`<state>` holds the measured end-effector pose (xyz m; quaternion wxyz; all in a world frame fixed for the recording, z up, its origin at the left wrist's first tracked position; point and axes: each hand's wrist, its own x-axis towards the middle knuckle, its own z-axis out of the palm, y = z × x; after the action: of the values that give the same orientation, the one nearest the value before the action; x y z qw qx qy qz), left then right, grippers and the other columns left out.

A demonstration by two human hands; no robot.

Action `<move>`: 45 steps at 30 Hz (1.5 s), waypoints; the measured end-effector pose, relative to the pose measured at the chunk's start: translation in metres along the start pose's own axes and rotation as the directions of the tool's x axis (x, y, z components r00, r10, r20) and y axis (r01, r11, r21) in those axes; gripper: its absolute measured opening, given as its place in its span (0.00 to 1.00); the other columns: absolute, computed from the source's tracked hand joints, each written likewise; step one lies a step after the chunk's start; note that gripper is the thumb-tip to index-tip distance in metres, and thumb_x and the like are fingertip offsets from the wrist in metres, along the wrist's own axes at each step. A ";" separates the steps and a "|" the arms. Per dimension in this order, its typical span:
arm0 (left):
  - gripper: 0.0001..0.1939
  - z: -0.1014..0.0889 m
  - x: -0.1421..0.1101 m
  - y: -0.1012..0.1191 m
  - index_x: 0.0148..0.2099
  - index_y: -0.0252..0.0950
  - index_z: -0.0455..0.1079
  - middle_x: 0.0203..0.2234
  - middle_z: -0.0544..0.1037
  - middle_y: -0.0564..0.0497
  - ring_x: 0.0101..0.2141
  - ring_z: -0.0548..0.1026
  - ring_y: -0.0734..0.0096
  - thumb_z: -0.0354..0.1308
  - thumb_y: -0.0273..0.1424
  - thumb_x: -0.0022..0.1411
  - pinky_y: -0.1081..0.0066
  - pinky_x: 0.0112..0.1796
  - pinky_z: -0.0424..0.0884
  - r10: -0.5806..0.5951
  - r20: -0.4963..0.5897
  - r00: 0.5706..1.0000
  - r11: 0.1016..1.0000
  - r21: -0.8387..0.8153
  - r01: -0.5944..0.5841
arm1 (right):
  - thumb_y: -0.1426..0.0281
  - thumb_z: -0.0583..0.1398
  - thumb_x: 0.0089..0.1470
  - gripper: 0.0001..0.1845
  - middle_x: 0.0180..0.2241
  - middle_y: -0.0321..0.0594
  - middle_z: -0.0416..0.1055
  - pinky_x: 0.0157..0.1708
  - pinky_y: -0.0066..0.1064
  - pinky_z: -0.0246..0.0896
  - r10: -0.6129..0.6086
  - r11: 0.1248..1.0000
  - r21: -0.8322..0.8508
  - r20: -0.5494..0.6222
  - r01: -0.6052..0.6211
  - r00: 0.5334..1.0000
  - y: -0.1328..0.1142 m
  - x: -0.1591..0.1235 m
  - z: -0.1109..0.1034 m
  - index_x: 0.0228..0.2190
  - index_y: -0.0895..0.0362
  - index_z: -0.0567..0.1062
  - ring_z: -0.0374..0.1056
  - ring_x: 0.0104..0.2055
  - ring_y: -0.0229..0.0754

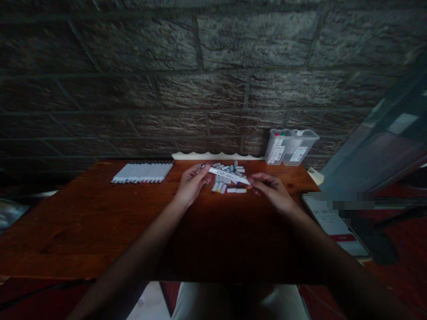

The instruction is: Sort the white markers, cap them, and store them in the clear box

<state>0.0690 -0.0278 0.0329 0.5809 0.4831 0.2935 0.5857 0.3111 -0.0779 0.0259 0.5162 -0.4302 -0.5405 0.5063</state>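
A white marker [228,174] is held between both hands above the table, sloping down to the right. My left hand [195,180] is closed around its left end, where a dark tip shows. At the other end, the fingers of my right hand [270,189] are pinched at the tapering white tip. Below and behind the marker lies a loose pile of short white pieces [220,186] with coloured ends, which look like marker caps. One piece with pink and yellow ends [236,190] lies at the front of the pile. The hands and marker hide part of it.
Left of the hands, a row of white markers [143,172] lies side by side on the wooden table [83,222]. Two clear plastic cases [300,149] stand at the back right, one with a few markers inside. A phone-like screen [336,226] is at the right edge. A brick wall rises behind.
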 end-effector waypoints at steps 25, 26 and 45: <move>0.17 0.017 -0.030 -0.011 0.48 0.32 0.76 0.39 0.82 0.42 0.32 0.78 0.69 0.62 0.35 0.59 0.70 0.34 0.74 -0.326 0.532 0.782 0.883 0.467 0.050 | 0.58 0.67 0.48 0.16 0.23 0.30 0.63 0.20 0.26 0.46 -0.120 0.958 0.222 -0.265 0.182 0.957 -0.010 0.006 -0.012 0.40 0.48 0.79 0.54 0.22 0.31; 0.16 0.018 -0.031 -0.009 0.48 0.33 0.76 0.41 0.81 0.42 0.34 0.78 0.68 0.62 0.35 0.59 0.69 0.35 0.75 -0.337 0.557 0.759 0.883 0.468 0.049 | 0.58 0.67 0.48 0.16 0.24 0.30 0.63 0.19 0.26 0.46 -0.124 0.954 0.235 -0.249 0.184 0.961 -0.010 0.006 -0.012 0.40 0.48 0.79 0.53 0.22 0.31; 0.13 0.031 -0.043 -0.015 0.42 0.36 0.77 0.35 0.81 0.47 0.30 0.76 0.69 0.62 0.38 0.59 0.70 0.33 0.73 -0.388 0.648 0.656 0.855 0.519 -0.008 | 0.57 0.65 0.50 0.16 0.23 0.29 0.64 0.20 0.26 0.49 -0.146 0.980 0.107 -0.174 0.166 0.974 -0.011 0.003 -0.008 0.42 0.46 0.78 0.55 0.21 0.32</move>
<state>0.0971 -0.0736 0.0210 0.5707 0.7691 0.2212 0.1840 0.3200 -0.0757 0.0369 0.6224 -0.3947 -0.4963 0.4588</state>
